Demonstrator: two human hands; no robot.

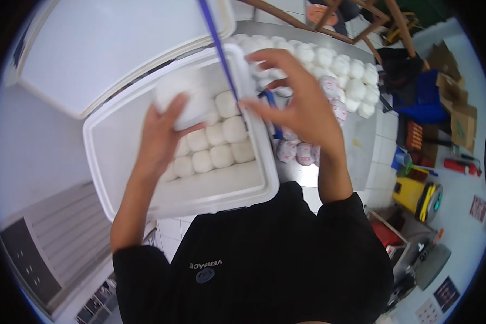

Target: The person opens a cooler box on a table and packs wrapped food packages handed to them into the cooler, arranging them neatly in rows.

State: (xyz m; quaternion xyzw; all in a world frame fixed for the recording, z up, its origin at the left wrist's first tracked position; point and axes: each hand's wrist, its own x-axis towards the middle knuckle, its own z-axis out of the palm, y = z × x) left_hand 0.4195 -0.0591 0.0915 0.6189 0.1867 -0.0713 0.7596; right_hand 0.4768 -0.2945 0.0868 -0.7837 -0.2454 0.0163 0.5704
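Note:
Over the white cooler box [100, 167], my left hand [162, 132] grips a white rounded ball [184, 97], blurred by motion. Beneath it, rows of similar white balls [221, 155] sit inside the box, packed against its right side. My right hand [302, 105] is raised beyond the box's right rim, with thumb and fingers apart and nothing between them. Behind that hand, many white balls [340, 65] are grouped on a metal table [353, 143]. Several balls in printed wrappers [305, 154] lie on the table's near side. The balls' material cannot be made out.
The cooler's lid [113, 43] stands open at the back left. A purple strap [215, 40] hangs across the view. Wooden bars [318, 24] are behind the table. To the right are cardboard boxes [461, 121], a fire extinguisher [461, 166] and a yellow container [407, 191].

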